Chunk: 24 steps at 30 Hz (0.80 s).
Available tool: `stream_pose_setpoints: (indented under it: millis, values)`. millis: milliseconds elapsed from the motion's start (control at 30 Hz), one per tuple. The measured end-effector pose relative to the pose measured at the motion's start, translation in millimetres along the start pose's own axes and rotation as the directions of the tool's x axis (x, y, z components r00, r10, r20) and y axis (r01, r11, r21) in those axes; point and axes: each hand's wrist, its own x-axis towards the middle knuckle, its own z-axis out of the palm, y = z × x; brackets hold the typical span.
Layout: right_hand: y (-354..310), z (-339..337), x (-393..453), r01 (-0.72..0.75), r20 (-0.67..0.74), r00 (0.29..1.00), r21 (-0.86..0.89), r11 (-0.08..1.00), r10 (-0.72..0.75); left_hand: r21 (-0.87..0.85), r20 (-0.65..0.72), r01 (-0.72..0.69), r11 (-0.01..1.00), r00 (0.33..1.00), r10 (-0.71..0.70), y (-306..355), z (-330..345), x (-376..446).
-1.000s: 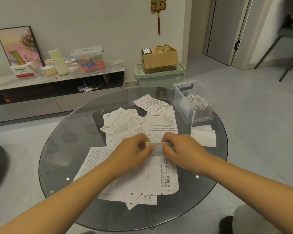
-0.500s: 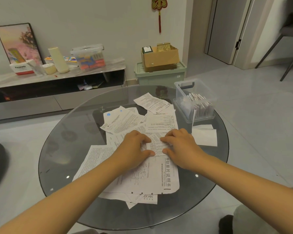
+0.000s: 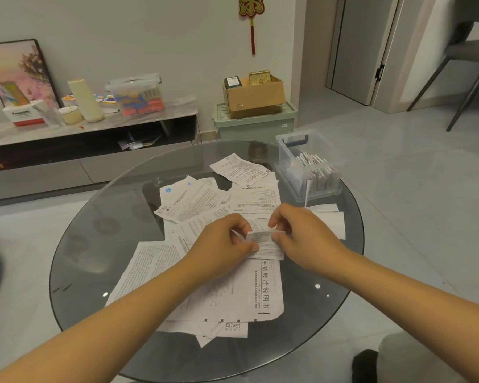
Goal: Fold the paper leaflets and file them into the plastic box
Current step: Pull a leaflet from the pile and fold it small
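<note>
A small folded leaflet [image 3: 266,244] is held just above the pile of loose printed leaflets [image 3: 219,286] on the round glass table [image 3: 94,244]. My left hand [image 3: 221,244] pinches its left edge and my right hand [image 3: 302,233] pinches its right edge. The clear plastic box [image 3: 310,164] stands at the table's far right, with several folded leaflets standing in it. A blank white sheet [image 3: 335,222] lies between the box and my right hand.
Beyond the table stand a low TV cabinet [image 3: 89,134] with boxes and a picture frame, and a green crate [image 3: 255,123] bearing a cardboard box. A chair [image 3: 468,64] is at the far right. A dark shoe [image 3: 365,366] shows below the table's edge.
The hands pressed the leaflet flat on the pile half a second ago. Now they have lifted it slightly and pinch its two ends.
</note>
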Motion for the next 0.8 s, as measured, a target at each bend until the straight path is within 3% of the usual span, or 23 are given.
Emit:
stream_pose_setpoints:
  millis: [200, 433, 667, 800]
  values:
    - [10, -19, -8, -0.075, 0.023, 0.997, 0.051, 0.996, 0.074, -0.206, -0.039, 0.007, 0.979, 0.999, -0.016, 15, 6, 8]
    - [30, -42, -13, -0.191, -0.033, 0.979, 0.172, 0.966, 0.199, -0.259, -0.021, -0.023, 0.966, 1.000, 0.019, 35, 24, 18]
    - [57, -57, -11, -0.239, -0.123, 0.961, 0.082, 0.968, 0.248, -0.180, -0.055, -0.019, 0.983, 0.998, 0.009, 44, 60, 38]
    - [72, -55, -7, -0.320, -0.104, 0.942, 0.002, 0.947, 0.319, -0.043, -0.002, -0.122, 0.992, 0.993, 0.122, 47, 70, 49]
